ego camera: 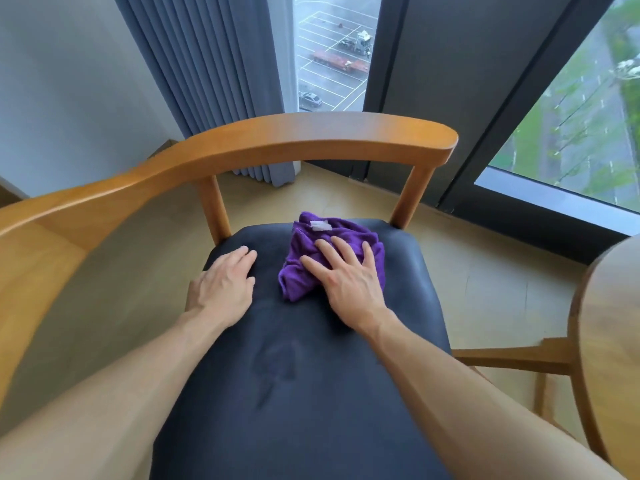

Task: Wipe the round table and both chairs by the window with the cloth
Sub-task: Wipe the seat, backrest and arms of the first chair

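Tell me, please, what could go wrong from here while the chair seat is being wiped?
The cloth is bunched under flat fingers of the right hand, not gripped, so it may slip or wipe only a narrow strip. A dull patch shows on the seat, possibly damp, so streaks may stay. The wooden backrest looks untouched and could be skipped.

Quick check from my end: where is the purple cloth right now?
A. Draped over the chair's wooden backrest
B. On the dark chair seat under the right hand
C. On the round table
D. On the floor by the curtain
B: the purple cloth lies bunched on the dark chair seat, with the right hand pressing flat on it, while the left hand rests on the bare seat beside it.
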`<state>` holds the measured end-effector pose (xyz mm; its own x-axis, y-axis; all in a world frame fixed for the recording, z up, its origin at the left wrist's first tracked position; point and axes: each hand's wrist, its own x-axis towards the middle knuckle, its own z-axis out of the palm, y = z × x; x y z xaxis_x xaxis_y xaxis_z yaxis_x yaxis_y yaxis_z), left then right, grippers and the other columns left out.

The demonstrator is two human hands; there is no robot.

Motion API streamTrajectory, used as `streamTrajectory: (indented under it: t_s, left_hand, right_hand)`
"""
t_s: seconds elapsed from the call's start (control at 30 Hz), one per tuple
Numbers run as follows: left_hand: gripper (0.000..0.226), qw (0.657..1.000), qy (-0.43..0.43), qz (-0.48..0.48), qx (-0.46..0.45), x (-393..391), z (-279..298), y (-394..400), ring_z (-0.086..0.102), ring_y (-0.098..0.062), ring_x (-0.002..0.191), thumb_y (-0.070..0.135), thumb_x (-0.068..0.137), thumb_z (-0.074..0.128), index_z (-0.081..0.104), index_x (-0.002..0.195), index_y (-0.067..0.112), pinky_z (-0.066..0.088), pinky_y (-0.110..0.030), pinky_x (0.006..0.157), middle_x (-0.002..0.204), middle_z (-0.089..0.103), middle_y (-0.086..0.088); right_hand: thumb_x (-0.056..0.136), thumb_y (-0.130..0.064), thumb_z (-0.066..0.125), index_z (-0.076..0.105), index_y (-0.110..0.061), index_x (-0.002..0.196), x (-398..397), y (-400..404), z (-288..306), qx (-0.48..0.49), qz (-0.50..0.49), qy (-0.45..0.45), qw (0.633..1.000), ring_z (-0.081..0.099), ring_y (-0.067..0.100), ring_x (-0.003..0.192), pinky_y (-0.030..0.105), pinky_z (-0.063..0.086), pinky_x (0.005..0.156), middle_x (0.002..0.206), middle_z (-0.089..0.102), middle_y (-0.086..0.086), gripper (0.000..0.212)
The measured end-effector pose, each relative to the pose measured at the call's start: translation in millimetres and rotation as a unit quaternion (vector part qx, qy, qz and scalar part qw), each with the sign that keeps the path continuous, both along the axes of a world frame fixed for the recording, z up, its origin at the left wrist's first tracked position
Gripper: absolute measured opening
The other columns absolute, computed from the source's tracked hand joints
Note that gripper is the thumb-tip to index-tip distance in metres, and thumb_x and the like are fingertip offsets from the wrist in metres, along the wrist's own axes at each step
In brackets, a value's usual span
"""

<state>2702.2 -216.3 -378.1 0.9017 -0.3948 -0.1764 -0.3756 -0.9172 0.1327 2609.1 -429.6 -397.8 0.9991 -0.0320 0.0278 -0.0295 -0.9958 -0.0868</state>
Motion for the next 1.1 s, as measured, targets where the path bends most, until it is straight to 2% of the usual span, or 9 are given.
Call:
streamTrajectory:
  t_s: [0.07,0.2,0.33,0.43,0.5,0.6,0.73,0.9,1.1]
  left_hand:
    - [0.052,1.000,-0.004,-0.001,0.007,-3,-3,-2,0.025,-0.009,0.147,0.030,0.104,0.044,0.032,0.154,0.029,0.041,-0.039,0.102,0.162,0.025,0.015]
    - [0.046,1.000,-0.014,0.017,0.006,-8,-2,-10,0.031,-0.012,0.144,0.027,0.103,0.045,0.040,0.149,0.024,0.044,-0.041,0.098,0.157,0.034,0.011]
    - [0.034,0.999,-0.005,0.034,0.010,-8,3,-19,0.038,-0.017,0.137,0.027,0.101,0.047,0.049,0.135,0.019,0.044,-0.042,0.092,0.148,0.043,0.007]
    - [0.025,0.999,0.007,0.046,0.007,-8,5,-23,0.043,-0.020,0.130,0.029,0.101,0.044,0.052,0.122,0.017,0.042,-0.041,0.084,0.136,0.048,0.006]
    - [0.031,0.997,0.031,0.071,-0.022,-5,8,-23,0.043,-0.021,0.132,0.030,0.102,0.040,0.054,0.127,0.019,0.040,-0.041,0.089,0.141,0.048,0.006]
    - [0.040,0.992,0.079,0.088,-0.051,5,18,-18,0.041,-0.020,0.137,0.035,0.104,0.032,0.052,0.138,0.034,0.038,-0.041,0.100,0.152,0.043,0.014]
    - [0.042,0.982,0.143,0.073,-0.097,21,31,-6,0.042,-0.028,0.138,0.038,0.105,0.029,0.046,0.143,0.040,0.035,-0.042,0.111,0.153,0.045,0.004]
    - [0.040,0.970,0.149,0.068,-0.179,28,38,15,0.044,-0.027,0.137,0.037,0.106,0.032,0.050,0.141,0.036,0.032,-0.036,0.110,0.151,0.049,0.001]
    - [0.042,0.982,0.111,0.089,-0.124,34,32,62,0.049,-0.028,0.130,0.040,0.104,0.028,0.050,0.140,0.034,0.036,-0.037,0.104,0.145,0.052,-0.002]
  right_hand:
    - [0.098,-0.023,0.044,0.044,-0.043,0.140,-11,-41,5,-0.007,-0.002,0.005,1.000,0.025,0.027,0.147,0.066,0.020,0.113,0.158,0.033,-0.002,0.046]
    - [0.096,-0.012,0.049,0.055,-0.031,0.139,-39,-125,17,0.039,-0.045,0.001,0.998,0.030,0.031,0.144,0.050,0.040,0.109,0.154,0.039,0.005,0.048]
    - [0.094,0.000,0.050,0.056,-0.029,0.139,-65,-147,12,0.093,-0.094,-0.001,0.991,0.034,0.033,0.143,0.041,0.035,0.116,0.154,0.040,0.007,0.054]
    - [0.095,-0.008,0.055,0.056,-0.031,0.139,-69,-115,7,0.124,-0.122,-0.031,0.984,0.034,0.032,0.143,0.044,0.032,0.117,0.152,0.043,0.004,0.050]
    - [0.095,-0.017,0.057,0.057,-0.034,0.137,-66,-82,6,0.094,-0.120,-0.050,0.987,0.037,0.031,0.141,0.050,0.028,0.116,0.148,0.049,0.001,0.045]
    - [0.094,-0.026,0.056,0.056,-0.038,0.135,-57,-27,8,0.055,-0.139,-0.055,0.987,0.042,0.030,0.136,0.050,0.031,0.111,0.144,0.053,-0.003,0.042]
    - [0.093,-0.028,0.054,0.055,-0.039,0.132,-36,43,17,0.066,-0.157,-0.042,0.984,0.043,0.031,0.130,0.047,0.038,0.097,0.141,0.054,-0.004,0.041]
    - [0.093,-0.026,0.052,0.057,-0.032,0.128,-12,132,25,0.085,-0.069,-0.026,0.994,0.047,0.036,0.123,0.051,0.041,0.091,0.130,0.058,0.001,0.036]
    - [0.095,-0.025,0.041,0.060,-0.029,0.120,-16,208,29,0.084,0.130,0.020,0.988,0.046,0.032,0.115,0.049,0.041,0.089,0.116,0.058,-0.001,0.032]
